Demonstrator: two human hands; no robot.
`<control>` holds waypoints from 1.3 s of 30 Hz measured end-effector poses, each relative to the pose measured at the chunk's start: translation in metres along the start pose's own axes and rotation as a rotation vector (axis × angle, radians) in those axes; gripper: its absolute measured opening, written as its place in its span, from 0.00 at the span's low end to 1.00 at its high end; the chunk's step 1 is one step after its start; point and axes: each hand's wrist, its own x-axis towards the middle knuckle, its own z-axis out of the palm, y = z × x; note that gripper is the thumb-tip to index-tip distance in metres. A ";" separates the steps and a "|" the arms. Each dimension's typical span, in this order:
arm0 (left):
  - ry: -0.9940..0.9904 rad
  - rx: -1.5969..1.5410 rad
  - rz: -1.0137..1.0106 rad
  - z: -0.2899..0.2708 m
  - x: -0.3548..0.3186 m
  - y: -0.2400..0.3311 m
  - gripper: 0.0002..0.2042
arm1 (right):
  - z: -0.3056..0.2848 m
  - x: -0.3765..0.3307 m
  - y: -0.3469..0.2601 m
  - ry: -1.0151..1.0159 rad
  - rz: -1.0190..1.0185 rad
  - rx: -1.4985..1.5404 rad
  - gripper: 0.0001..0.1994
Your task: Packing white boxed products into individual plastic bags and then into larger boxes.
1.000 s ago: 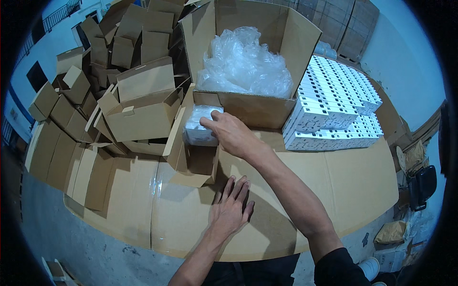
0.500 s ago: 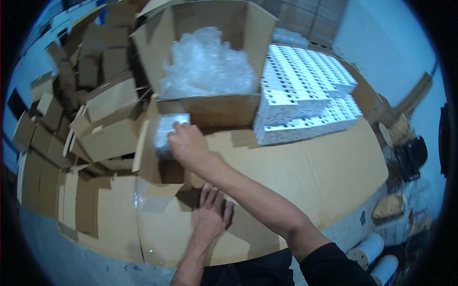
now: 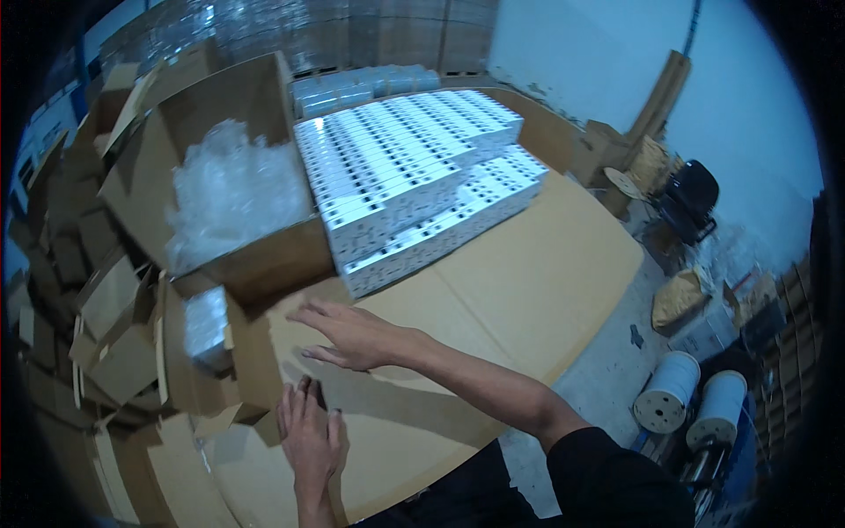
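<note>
My right hand (image 3: pixel 356 339) hovers over the cardboard-covered table (image 3: pixel 563 264), fingers apart and holding nothing. Lower down, my left hand (image 3: pixel 308 431) rests with its fingers stretched out beside the near corner of a small open carton (image 3: pixel 251 352). Inside that carton, against its far left part, stands a package in clear bubble wrap (image 3: pixel 207 326). Neither hand touches the package. Behind the small carton is a large open carton (image 3: pixel 264 268) heaped with clear plastic wrap bags (image 3: pixel 238 194).
Stacked white small boxes (image 3: pixel 396 185) with dark marks fill the table's far side. Clear plastic rolls (image 3: pixel 361 86) lie behind them. Open brown cartons (image 3: pixel 128 352) crowd the left. White spools (image 3: pixel 666 392) and a black chair (image 3: pixel 691 198) are on the right.
My right hand has let go of the wrapped package in the small carton and moved off to the right. My left hand stays near the carton. The view has swung right.
</note>
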 end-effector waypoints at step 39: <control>-0.039 0.183 0.133 0.006 0.084 0.026 0.24 | -0.349 -0.078 0.342 0.484 0.770 -0.590 0.32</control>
